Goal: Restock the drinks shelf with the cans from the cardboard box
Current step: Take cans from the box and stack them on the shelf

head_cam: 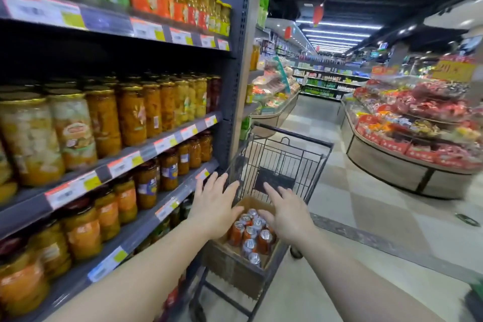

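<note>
Honestly we can't read any text here (everything's smeared): price tags [146,29], jar labels [75,131] and the yellow promo sign [453,69] are all blurry.

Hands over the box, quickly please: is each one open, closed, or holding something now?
Left hand: open, fingers spread, holding nothing.
Right hand: open above the cans, holding nothing.

Both arms reach forward over a cardboard box [236,259] of upright cans [250,233] sitting in a wire trolley [283,157]; the left hand [214,206] and right hand [286,210] hover above it, fingers straight and spread, beside shelves [146,150] of fruit jars [104,117]
</note>
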Available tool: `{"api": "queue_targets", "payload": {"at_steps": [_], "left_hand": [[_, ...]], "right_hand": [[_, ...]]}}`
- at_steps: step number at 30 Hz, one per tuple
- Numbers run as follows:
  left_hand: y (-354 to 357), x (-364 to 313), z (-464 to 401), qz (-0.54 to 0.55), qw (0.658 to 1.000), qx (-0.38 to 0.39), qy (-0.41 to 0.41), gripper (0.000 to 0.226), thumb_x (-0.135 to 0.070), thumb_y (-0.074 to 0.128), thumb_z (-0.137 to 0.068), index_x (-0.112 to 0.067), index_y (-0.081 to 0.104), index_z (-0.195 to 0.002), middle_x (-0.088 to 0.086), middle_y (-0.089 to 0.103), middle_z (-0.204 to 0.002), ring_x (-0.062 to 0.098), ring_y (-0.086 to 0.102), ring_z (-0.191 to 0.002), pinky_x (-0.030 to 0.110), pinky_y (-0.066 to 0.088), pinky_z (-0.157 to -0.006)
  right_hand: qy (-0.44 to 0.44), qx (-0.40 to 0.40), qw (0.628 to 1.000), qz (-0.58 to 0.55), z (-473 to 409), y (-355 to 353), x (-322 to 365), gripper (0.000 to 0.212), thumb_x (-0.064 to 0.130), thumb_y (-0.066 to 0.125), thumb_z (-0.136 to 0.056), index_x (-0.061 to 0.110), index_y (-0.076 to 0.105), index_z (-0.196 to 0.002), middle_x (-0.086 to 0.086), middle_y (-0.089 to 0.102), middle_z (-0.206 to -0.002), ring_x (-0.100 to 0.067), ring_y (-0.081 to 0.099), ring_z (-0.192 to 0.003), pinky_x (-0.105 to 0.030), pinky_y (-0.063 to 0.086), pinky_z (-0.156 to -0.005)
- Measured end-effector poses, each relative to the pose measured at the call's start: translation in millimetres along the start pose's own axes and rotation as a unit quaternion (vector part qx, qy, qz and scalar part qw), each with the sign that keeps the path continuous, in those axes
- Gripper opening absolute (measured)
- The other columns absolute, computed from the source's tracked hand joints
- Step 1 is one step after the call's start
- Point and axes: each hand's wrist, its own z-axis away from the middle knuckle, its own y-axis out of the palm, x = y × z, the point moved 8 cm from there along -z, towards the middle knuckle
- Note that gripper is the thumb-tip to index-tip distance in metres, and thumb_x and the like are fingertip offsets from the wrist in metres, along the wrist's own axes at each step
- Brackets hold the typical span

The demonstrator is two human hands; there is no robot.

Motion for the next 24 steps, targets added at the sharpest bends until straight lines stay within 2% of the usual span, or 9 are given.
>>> {"api": "queue_targets", "payload": {"at_steps": [5,9,15,20,24], "left_hand": [[63.7,1.5,-62.6,0.006,0.999,0.043,-0.002,0.065,-0.059,0.040,-0.094,-0.033,0.023,-0.151,0.003,0.019,-0.162,0.025,0.005,-0.150,0.050,-0.010,-0.116],[128.8,7.6,-101.8,0.004,0.995,0.093,-0.022,0.065,-0.058,0.039,-0.095,-0.033,0.022,-0.152,0.003,0.018,-0.162,0.026,0.006,-0.150,0.051,-0.006,-0.117],[237.1,9.3,-148.3,0.028,0.985,0.161,-0.058,0.066,-0.060,0.041,-0.093,-0.033,0.023,-0.151,0.002,0.019,-0.162,0.024,0.006,-0.149,0.049,-0.002,-0.119],[329.2,13.8,-159.0,0.044,0.968,0.236,-0.073,0.073,-0.062,0.045,-0.091,-0.035,0.017,-0.153,0.000,0.016,-0.162,0.021,0.003,-0.150,0.044,-0.006,-0.118],[395.1,22.9,-154.9,0.063,0.950,0.294,-0.089,0.075,-0.060,0.048,-0.091,-0.037,0.013,-0.153,-0.003,0.012,-0.163,0.020,-0.001,-0.150,0.042,-0.008,-0.118]], "right_hand": [[0.016,0.020,1.000,-0.012,-67.9,38.5,-52.3,0.074,0.057,0.055,-0.091,0.041,0.017,-0.152,-0.003,0.035,-0.156,-0.027,0.030,-0.143,-0.049,0.030,-0.115],[0.026,0.046,0.998,-0.035,-120.2,88.7,-92.9,0.076,0.058,0.057,-0.089,0.041,0.018,-0.151,-0.001,0.038,-0.153,-0.026,0.035,-0.139,-0.047,0.033,-0.114],[-0.003,0.129,0.991,-0.045,-196.8,182.5,-159.3,0.075,0.059,0.055,-0.090,0.040,0.017,-0.152,0.001,0.038,-0.153,-0.024,0.036,-0.138,-0.044,0.032,-0.114],[-0.057,0.200,0.977,-0.033,-244.1,258.7,-198.0,0.077,0.056,0.055,-0.090,0.040,0.014,-0.153,-0.003,0.043,-0.147,-0.027,0.041,-0.131,-0.040,0.034,-0.111],[-0.057,0.253,0.965,-0.032,-263.9,322.4,-215.4,0.080,0.049,0.059,-0.090,0.037,0.013,-0.154,-0.003,0.037,-0.153,-0.027,0.036,-0.137,-0.040,0.033,-0.113]]}}
